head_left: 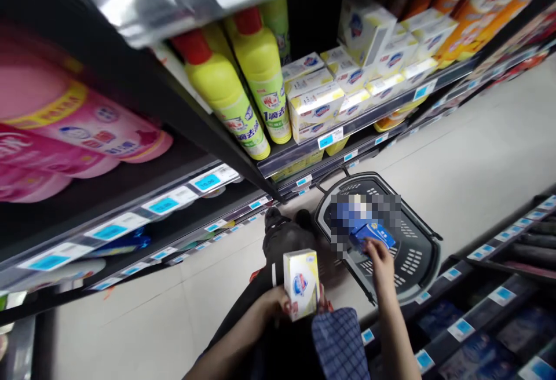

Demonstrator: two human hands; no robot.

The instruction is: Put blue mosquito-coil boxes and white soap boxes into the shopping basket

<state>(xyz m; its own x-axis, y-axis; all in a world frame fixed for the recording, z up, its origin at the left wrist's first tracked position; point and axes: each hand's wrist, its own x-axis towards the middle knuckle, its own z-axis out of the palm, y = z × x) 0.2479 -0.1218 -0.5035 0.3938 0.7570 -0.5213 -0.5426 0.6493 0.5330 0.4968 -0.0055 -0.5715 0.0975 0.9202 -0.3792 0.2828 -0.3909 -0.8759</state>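
Observation:
My left hand (pixel 278 303) is closed round a small white and yellow soap box (pixel 301 282), held upright in front of my body. My right hand (pixel 379 255) reaches down into a black shopping basket (pixel 423 252) on the floor, with its fingers closed on a blue packet (pixel 376 234) inside it. Part of the basket's contents is blurred out. Matching soap boxes (pixel 317 105) are stacked on the shelf ahead, beside yellow-green bottles with red caps (pixel 223 93).
Shelving with blue price tags (pixel 165 203) runs along the left; pink pouches (pixel 82 119) fill its upper left. A lower shelf (pixel 478 310) with dark packets stands at the right. Pale floor tiles (pixel 478 154) stretch between them. My dark shoes (pixel 282 229) are by the basket.

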